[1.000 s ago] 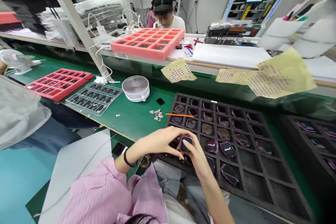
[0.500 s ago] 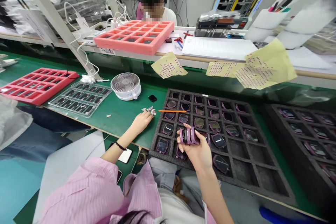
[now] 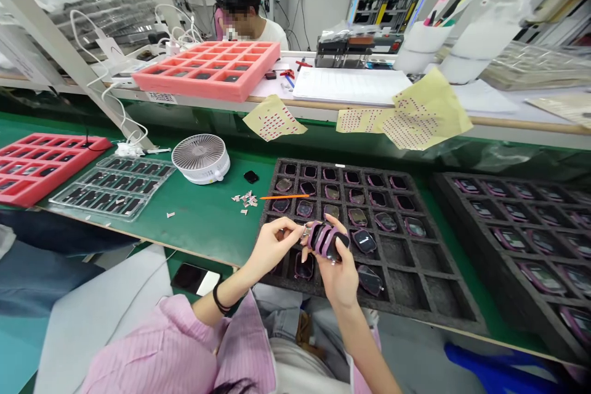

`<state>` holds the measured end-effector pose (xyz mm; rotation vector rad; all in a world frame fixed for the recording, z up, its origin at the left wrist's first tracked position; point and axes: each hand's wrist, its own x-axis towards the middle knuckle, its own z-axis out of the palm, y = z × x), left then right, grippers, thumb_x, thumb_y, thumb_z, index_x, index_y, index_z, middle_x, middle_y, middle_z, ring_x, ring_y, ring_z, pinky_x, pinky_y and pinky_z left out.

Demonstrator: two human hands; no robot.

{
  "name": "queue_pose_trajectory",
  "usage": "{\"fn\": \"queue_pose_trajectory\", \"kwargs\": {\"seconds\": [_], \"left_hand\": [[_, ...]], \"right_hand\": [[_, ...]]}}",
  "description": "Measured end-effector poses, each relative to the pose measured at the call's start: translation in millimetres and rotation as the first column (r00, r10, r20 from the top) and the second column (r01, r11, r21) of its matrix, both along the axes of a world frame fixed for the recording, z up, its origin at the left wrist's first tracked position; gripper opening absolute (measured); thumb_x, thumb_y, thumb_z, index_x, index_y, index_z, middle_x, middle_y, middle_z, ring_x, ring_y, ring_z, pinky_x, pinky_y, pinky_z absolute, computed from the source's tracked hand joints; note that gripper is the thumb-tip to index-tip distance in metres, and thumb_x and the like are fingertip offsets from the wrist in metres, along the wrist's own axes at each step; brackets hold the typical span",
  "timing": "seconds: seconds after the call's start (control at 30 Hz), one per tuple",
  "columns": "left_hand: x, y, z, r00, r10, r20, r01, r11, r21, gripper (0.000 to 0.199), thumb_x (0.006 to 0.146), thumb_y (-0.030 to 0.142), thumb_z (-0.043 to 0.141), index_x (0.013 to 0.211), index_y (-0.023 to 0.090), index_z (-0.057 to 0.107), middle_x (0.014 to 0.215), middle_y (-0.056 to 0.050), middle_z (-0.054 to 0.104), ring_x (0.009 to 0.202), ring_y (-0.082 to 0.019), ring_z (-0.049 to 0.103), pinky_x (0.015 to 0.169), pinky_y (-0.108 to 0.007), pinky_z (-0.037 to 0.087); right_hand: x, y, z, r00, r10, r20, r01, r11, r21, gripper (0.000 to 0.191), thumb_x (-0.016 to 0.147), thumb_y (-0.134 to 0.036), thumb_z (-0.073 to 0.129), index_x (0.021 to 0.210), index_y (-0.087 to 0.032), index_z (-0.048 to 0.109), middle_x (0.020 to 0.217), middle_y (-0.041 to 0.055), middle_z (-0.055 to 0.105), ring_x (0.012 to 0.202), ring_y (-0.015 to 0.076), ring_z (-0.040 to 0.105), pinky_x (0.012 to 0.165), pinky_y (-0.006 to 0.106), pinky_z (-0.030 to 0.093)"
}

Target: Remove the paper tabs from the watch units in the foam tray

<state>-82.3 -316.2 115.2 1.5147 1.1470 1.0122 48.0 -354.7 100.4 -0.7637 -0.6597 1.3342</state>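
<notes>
My right hand (image 3: 336, 274) is shut on a black smartwatch body in a pink case (image 3: 325, 242), held above a black foam tray (image 3: 431, 295). My left hand (image 3: 272, 247) reaches in from the left, pinching a tiny pale tab (image 3: 305, 233) beside the watch. More pink-cased watches lie in the tray's cells, including one (image 3: 364, 241) just right of my right hand. A pile of small tabs (image 3: 244, 199) sits on the green mat (image 3: 207, 234), left of the tray. An orange stick (image 3: 284, 197) lies across the tray's rim.
A white fan (image 3: 201, 158), a red tray (image 3: 41, 169) and a clear tray (image 3: 113, 188) stand left. A second foam tray (image 3: 508, 246) lies right. A phone (image 3: 194, 279) rests below the mat's edge. A co-worker (image 3: 242, 12) sits beyond a pink tray (image 3: 205, 71).
My left hand has moved from the tab pile to the watch and now pinches a tab. My right hand still holds the watch, and the view has swung left of the tray.
</notes>
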Motion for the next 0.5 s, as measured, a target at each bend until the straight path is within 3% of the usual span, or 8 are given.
{"fn": "queue_pose_trajectory", "kwargs": {"seconds": [0.17, 0.27, 0.37, 0.5], "left_hand": [[4.3, 3.4, 3.6, 0.995, -0.091, 0.032, 0.091, 0.996, 0.004, 0.033, 0.081, 0.044, 0.063, 0.071, 0.013, 0.068, 0.075, -0.005, 0.065, 0.070, -0.013, 0.056, 0.067, -0.025, 0.045], [4.3, 6.2, 9.7, 0.980, -0.186, 0.066, 0.193, 0.973, -0.125, 0.036, 0.077, 0.048, 0.066, 0.070, 0.013, 0.068, 0.075, -0.005, 0.064, 0.067, -0.012, 0.053, 0.060, -0.022, 0.042], [4.2, 7.6, 14.8, 0.970, -0.222, 0.099, 0.242, 0.930, -0.279, 0.039, 0.075, 0.051, 0.067, 0.071, 0.013, 0.068, 0.073, -0.003, 0.062, 0.058, -0.008, 0.046, 0.046, -0.017, 0.030], [1.5, 11.5, 18.7, 0.963, -0.261, 0.071, 0.269, 0.946, -0.181, 0.032, 0.074, 0.044, 0.071, 0.067, 0.013, 0.069, 0.076, -0.004, 0.062, 0.067, -0.010, 0.052, 0.048, -0.016, 0.035]], "right_hand": [[6.6, -5.4, -11.2, 0.968, -0.143, 0.208, 0.127, 0.988, 0.086, 0.040, 0.084, -0.039, 0.054, 0.121, -0.026, 0.050, 0.118, 0.0079, 0.060, 0.110, 0.0246, 0.056, 0.091, 0.044, 0.047], [9.9, -9.1, -16.4, 0.973, -0.145, 0.177, 0.120, 0.982, 0.145, 0.044, 0.083, -0.039, 0.057, 0.124, -0.026, 0.049, 0.120, 0.0077, 0.058, 0.101, 0.0240, 0.059, 0.085, 0.043, 0.049], [12.4, -11.9, -17.7, 0.988, -0.118, 0.105, 0.099, 0.980, 0.171, 0.043, 0.083, -0.040, 0.057, 0.124, -0.028, 0.050, 0.119, 0.0070, 0.056, 0.087, 0.0213, 0.061, 0.075, 0.040, 0.051], [16.6, -13.4, -17.5, 0.988, -0.110, 0.105, 0.091, 0.982, 0.167, 0.043, 0.080, -0.040, 0.060, 0.121, -0.028, 0.053, 0.117, 0.0067, 0.058, 0.083, 0.0208, 0.061, 0.072, 0.039, 0.051]]}}
